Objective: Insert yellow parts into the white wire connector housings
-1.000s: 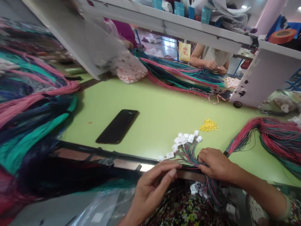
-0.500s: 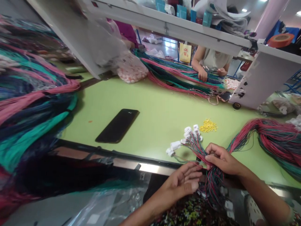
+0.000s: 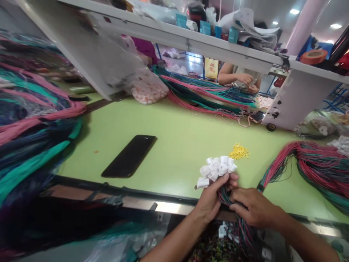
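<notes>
A bunch of thin red, green and dark wires (image 3: 224, 195) runs through both my hands at the table's front edge. White plastic connectors (image 3: 215, 168) cluster at the wires' upper end. My left hand (image 3: 214, 196) is closed round the bunch just below these connectors. Close beside it, my right hand (image 3: 249, 205) grips the same wires lower down. The rest of the bunch hangs over the edge toward my lap, where more white connectors (image 3: 223, 230) show. Small yellow pieces (image 3: 239, 151) lie in a pile just beyond the connectors.
A black phone (image 3: 129, 156) lies on the green table (image 3: 174, 142). Large wire bundles lie at the left (image 3: 40, 120) and right (image 3: 313, 160). A shelf (image 3: 174, 40) spans the table; beyond it a co-worker's hands (image 3: 249, 82) work near more wires. A black tape roll (image 3: 271, 127) sits by the shelf's support.
My left hand, open before, has closed round the wires below the connectors. The connectors are now gathered tighter and turned. My right hand has shifted down slightly, and the view has tilted a little.
</notes>
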Available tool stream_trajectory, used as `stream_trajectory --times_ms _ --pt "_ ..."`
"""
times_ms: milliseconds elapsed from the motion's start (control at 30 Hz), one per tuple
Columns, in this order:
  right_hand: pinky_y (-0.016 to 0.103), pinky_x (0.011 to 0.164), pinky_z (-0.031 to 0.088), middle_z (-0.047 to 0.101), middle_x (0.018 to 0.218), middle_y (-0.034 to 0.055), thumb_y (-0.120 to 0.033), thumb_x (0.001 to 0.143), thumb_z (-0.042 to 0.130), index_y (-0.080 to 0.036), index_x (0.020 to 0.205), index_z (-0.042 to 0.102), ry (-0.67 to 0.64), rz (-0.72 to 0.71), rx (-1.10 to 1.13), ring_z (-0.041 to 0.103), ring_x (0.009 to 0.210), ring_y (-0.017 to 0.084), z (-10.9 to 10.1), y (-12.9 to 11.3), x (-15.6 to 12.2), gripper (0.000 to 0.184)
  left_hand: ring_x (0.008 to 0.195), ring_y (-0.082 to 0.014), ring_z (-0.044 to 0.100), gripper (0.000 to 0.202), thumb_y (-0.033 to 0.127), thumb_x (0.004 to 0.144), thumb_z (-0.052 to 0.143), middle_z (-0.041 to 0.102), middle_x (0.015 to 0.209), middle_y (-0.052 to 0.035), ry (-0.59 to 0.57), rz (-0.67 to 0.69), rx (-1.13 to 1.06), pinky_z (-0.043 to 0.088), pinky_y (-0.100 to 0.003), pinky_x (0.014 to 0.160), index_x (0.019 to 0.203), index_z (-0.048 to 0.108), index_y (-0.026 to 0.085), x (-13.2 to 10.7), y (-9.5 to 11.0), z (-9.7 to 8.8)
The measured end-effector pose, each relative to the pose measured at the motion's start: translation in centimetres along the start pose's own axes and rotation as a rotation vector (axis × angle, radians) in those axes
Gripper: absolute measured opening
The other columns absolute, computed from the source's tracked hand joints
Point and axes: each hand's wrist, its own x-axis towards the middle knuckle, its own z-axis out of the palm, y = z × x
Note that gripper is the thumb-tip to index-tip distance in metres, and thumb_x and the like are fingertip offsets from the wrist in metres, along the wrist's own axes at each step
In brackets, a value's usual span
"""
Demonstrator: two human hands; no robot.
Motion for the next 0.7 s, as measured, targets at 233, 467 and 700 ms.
stream_trajectory --times_ms 233,467,700 --pt "0.029 0.068 0.041 0.067 0.083 0.005 -0.025 0.092 0.054 -0.02 0.086 0.057 0.051 0.017 -0.013 0.06 0.076 0.019 0.2 -0.1 -0.1 0.009 0.098 -0.0237 0.073 0.027 0.04 0.082 0.077 0.08 0.098 -0.0122 -0.031 -0.088 -0.021 0.054 -0.033 0.092 0.093 0.078 0.015 0.0 0.5 -0.1" --pt "0.03 0.068 0.041 0.067 0.084 0.0062 -0.024 0.097 0.048 -0.02 0.089 0.056 0.048 -0.038 -0.132 0.059 0.075 0.019 0.6 -0.2 -0.4 0.012 0.076 -0.0168 0.067 0.016 0.028 0.073 0.086 0.073 0.072 -0.0026 0.154 0.215 0.253 0.053 -0.027 0.077 0.066 0.074 0.019 0.4 0.2 0.3" --pt "0.031 0.07 0.042 0.069 0.083 0.0054 -0.026 0.096 0.05 -0.021 0.088 0.057 0.151 -0.012 -0.066 0.061 0.078 0.02 1.0 -0.3 -0.6 0.012 0.09 -0.0196 0.072 0.04 0.051 0.086 0.069 0.075 0.075 -0.007 0.041 -0.122 0.028 0.055 -0.028 0.086 0.065 0.073 0.017 0.2 1.0 1.4"
